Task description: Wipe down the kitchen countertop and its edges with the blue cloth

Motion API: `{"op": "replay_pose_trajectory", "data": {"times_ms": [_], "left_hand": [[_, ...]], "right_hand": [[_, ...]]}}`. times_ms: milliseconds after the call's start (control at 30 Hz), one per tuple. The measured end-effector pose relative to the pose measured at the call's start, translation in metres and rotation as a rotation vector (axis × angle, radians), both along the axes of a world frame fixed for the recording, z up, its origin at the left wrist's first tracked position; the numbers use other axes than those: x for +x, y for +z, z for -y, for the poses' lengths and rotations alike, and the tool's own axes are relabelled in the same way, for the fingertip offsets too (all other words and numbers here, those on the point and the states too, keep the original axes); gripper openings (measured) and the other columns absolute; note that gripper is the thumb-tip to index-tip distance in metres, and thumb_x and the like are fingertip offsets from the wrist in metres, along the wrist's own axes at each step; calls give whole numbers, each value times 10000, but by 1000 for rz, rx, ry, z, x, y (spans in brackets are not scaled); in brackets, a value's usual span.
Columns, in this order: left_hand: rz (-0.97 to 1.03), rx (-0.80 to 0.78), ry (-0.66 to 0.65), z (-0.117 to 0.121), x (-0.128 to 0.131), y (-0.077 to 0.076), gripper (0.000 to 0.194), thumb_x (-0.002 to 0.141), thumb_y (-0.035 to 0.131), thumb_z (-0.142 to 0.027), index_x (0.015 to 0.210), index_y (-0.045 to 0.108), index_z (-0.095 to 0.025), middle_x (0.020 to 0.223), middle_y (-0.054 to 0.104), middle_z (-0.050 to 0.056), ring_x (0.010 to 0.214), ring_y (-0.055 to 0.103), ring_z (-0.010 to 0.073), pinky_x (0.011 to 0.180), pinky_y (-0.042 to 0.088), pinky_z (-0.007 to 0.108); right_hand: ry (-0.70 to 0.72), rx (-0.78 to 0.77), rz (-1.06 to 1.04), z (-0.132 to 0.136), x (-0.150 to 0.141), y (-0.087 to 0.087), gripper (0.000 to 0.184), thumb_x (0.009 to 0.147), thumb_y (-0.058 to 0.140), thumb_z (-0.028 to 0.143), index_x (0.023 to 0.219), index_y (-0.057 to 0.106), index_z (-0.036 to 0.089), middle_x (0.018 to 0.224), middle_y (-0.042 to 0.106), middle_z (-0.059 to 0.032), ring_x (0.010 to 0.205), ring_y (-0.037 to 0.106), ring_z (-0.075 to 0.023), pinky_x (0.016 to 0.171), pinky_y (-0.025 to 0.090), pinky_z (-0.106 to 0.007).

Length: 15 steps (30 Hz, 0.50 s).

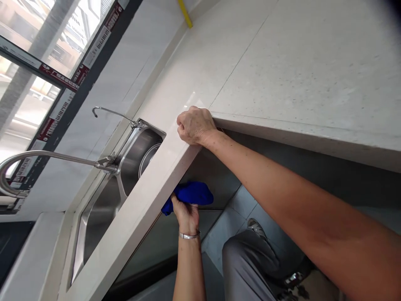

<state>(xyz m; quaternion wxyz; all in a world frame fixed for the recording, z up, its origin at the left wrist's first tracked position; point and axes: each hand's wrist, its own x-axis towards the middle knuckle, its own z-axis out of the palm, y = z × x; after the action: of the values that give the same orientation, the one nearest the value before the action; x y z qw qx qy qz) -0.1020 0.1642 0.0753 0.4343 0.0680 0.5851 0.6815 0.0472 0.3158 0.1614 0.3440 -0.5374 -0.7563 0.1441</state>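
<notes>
My left hand (188, 215), with a silver bracelet at its wrist, is closed on a bright blue cloth (194, 193). Below the counter's front edge, the cloth lies against the dark cabinet front (208, 175); part of it is hidden beneath the edge. Higher up, my right hand (196, 124) is curled over the inner corner of the pale countertop (266, 75), fingers folded and knuckles upward. Its fingertips are hidden, and no separate object shows in it.
A double-bowl steel sink (120, 184) is set into the counter, with a curved tap (69, 156) and a thinner hooked spout (112, 112). A yellow strip (185, 14) stands by the wall. My bent leg (247, 263) is over the tiled floor (242, 205). Windows (46, 54) line the left.
</notes>
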Motion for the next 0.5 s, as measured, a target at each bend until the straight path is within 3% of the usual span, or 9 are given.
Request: {"op": "replay_pose_trajectory", "data": {"times_ms": [367,433,500], "left_hand": [[-57,-121,-89,-23,17,-5,230,905,526,-327,1033,645,-179,847,666,26,700,633,130,664,547,246],[-57,-125,-99,-29,22,-4,214,907,520,-316,1021,640,-181,837,657,16,692,625,122,659,544,237],[-51,-126,-105,-33,26,-2,201,908,522,-316,1014,633,-186,847,653,10,686,618,117,646,542,234]], "right_hand": [[102,91,82,3,7,0,293,861,450,219,1030,673,135,1131,675,-140,1091,512,-301,880,430,-407],[140,173,7,15,10,-8,295,883,428,226,1019,680,155,1128,686,-119,1113,513,-285,951,426,-422],[171,266,-193,40,13,-30,319,904,390,223,1032,681,187,1177,683,-87,1190,504,-266,1036,412,-440]]}}
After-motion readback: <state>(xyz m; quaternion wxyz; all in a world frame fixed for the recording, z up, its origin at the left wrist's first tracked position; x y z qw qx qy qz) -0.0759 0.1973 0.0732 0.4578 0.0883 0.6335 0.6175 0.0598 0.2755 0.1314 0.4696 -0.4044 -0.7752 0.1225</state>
